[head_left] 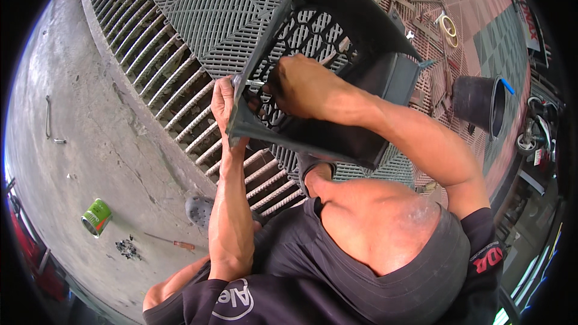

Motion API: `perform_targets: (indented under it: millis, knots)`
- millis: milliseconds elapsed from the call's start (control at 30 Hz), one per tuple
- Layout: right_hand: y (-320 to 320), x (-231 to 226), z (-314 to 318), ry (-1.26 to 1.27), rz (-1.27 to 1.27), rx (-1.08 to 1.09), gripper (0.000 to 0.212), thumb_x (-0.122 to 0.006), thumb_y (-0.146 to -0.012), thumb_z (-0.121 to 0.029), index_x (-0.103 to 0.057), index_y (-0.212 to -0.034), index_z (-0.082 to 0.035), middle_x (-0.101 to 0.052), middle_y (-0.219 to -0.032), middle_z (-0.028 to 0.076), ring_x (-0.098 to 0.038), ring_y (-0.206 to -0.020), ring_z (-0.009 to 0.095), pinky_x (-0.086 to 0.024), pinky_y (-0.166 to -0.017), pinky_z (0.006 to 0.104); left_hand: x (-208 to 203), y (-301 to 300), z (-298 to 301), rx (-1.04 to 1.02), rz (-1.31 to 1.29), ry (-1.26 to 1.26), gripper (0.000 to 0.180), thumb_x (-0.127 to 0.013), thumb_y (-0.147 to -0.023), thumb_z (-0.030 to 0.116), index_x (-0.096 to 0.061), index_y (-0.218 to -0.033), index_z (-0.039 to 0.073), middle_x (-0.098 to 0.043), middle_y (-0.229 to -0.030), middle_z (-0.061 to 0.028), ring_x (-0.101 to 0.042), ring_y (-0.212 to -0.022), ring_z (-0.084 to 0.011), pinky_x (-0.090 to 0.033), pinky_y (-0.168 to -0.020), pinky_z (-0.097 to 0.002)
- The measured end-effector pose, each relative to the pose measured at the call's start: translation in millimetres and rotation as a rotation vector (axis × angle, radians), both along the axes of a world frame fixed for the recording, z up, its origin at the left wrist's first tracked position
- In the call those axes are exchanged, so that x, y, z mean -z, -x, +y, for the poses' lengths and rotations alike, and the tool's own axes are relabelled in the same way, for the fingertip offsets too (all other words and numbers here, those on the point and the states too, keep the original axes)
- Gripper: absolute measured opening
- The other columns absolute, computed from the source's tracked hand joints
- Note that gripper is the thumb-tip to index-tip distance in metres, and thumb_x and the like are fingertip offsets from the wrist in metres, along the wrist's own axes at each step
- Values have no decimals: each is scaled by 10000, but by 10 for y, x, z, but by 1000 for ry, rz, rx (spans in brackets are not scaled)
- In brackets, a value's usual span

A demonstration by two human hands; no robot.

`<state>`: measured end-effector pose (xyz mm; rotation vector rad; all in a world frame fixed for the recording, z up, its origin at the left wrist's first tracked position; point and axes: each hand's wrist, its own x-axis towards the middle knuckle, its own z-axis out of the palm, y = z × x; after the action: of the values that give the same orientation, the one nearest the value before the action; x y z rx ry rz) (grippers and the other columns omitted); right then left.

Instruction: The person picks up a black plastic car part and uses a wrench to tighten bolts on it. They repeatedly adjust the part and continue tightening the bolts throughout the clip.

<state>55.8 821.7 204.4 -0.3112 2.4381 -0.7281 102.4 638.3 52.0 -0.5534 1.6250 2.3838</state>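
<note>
A black plastic box (277,135) with a honeycomb mesh panel (301,27) tilts in front of me, its open side toward me. My left hand (223,101) is closed at the box's left wall, its fingertips on a small silvery piece at the edge. Inside the box, my right hand (304,87) is closed around a slim metal tool (255,83). The tool's bright shaft points left to that same wall, close to my left fingers. My right hand hides the rest of the tool, so its kind does not show.
Under the box lie plastic floor tiles (205,0) and a barred drain grate (174,78). Left, on concrete, are a wrench (48,117), a green can (96,218), a pile of small dark parts (127,248) and a screwdriver (177,244). A black bucket (472,103) and tape roll (448,26) lie right.
</note>
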Motion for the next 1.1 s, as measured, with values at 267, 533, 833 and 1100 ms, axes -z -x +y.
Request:
perform_targets:
  millis: [267, 533, 833, 1100]
  knots:
    - [-57, 57, -117, 138, -277, 263, 349, -741, -924, -286, -784, -942, 60, -760, -926, 276, -770, -921, 385, -601, -843, 450, 49, -40, -17, 43, 95, 256, 321, -485, -1114, 369, -619, -1042, 86, -568, -756, 5, -523, -634, -55, -447, -566, -233]
    - [-413, 149, -288, 398, -385, 488, 343, -599, -1036, -239, -774, -1062, 53, -748, -889, 281, -758, -879, 371, -555, -864, 473, 190, -38, -59, -23, 190, 227, 344, -521, -1123, 384, -636, -1031, 73, -546, -796, 21, -509, -695, -49, -451, -627, -244]
    - [-327, -118, -47, 175, -171, 236, 288, -594, -1047, -193, -756, -1047, 46, -698, -849, 287, -699, -798, 404, -552, -775, 489, -126, -84, -132, 55, 104, 75, 290, -482, -1128, 339, -597, -1124, 72, -647, -769, -31, -625, -616, -84, -535, -525, -244]
    - [-202, -14, -9, 149, 3, 65, 256, -669, -946, -162, -765, -919, 73, -712, -854, 311, -737, -914, 452, -597, -817, 497, -422, 43, 179, -99, -3, 118, 438, -456, -1131, 483, -617, -1074, 80, -624, -685, -35, -548, -496, -93, -469, -437, -255]
